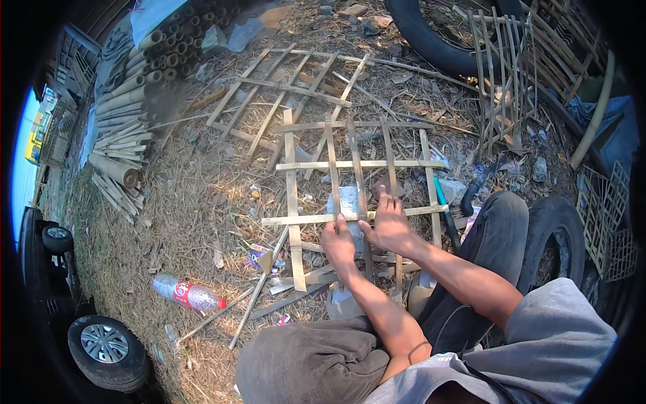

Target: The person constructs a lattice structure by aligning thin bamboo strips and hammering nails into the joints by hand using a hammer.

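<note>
A lattice of thin bamboo strips (291, 195) lies in front of me, its uprights crossed by several horizontal strips. My left hand (338, 244) is closed at the lowest crosspiece, its fingertips on the joint with an upright strip. Just to the right, my right hand (391, 227) lies over the same crosspiece, with its fingers stretched forward and its thumb apart, close to a middle upright. A pale block (347, 200) shows beneath the lattice between the uprights. At its right edge a tool with a teal handle (441, 194) rests beside my knee.
Another bamboo lattice (259, 82) lies farther off. Bamboo poles (124, 101) are stacked at the left, near a plastic bottle with a red cap (190, 294). Tyres (431, 42) and an upright bamboo frame (501, 74) stand to the right. A vehicle wheel (106, 345) is at lower left.
</note>
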The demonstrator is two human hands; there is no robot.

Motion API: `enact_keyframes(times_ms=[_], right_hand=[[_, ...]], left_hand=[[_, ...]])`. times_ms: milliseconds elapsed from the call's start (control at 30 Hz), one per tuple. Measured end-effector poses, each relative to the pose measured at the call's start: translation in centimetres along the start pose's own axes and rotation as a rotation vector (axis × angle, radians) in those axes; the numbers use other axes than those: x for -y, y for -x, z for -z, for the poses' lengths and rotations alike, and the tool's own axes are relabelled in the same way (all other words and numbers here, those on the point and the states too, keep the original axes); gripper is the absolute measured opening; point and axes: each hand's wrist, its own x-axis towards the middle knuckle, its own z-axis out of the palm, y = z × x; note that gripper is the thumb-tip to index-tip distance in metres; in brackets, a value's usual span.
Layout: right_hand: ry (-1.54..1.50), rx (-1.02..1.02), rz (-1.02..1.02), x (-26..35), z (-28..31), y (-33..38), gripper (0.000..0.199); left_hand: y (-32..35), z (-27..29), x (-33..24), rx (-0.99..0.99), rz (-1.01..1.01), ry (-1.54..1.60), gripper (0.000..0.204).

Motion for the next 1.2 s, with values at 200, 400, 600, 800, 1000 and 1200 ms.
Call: enact_keyframes(times_ms=[200, 400, 600, 800, 1000, 1200], right_hand=[[0.053, -0.133, -0.128, 0.1, -0.7, -0.1, 0.125], [-0.119, 0.136, -0.399, 1.3, -0.9, -0.5, 0.139], [-0.061, 0.174, -0.393, 1.1, -0.2, -1.0, 0.126], [-0.090, -0.092, -0.113, 2.7, 0.6, 0.8, 0.110], [0.111, 0.088, -0.068, 0.7, -3.4, 0.3, 0.114], [0.120, 0.158, -0.105, 0.2, -3.6, 0.6, 0.119]], left_hand=[[0.2, 0.4, -0.1, -0.052, -0.048, 0.056, 0.046], [0.1, 2.0, 1.3, -0.059, -0.028, 0.115, 0.041], [0.3, 2.2, 1.8, -0.157, -0.008, 0.013, 0.044], [-0.2, 4.6, 1.2, -0.036, 0.158, 0.068, 0.052], [0.4, 3.1, -3.0, 0.083, 0.248, -0.210, 0.097], [-0.3, 2.3, -0.7, 0.113, 0.237, -0.154, 0.099]])
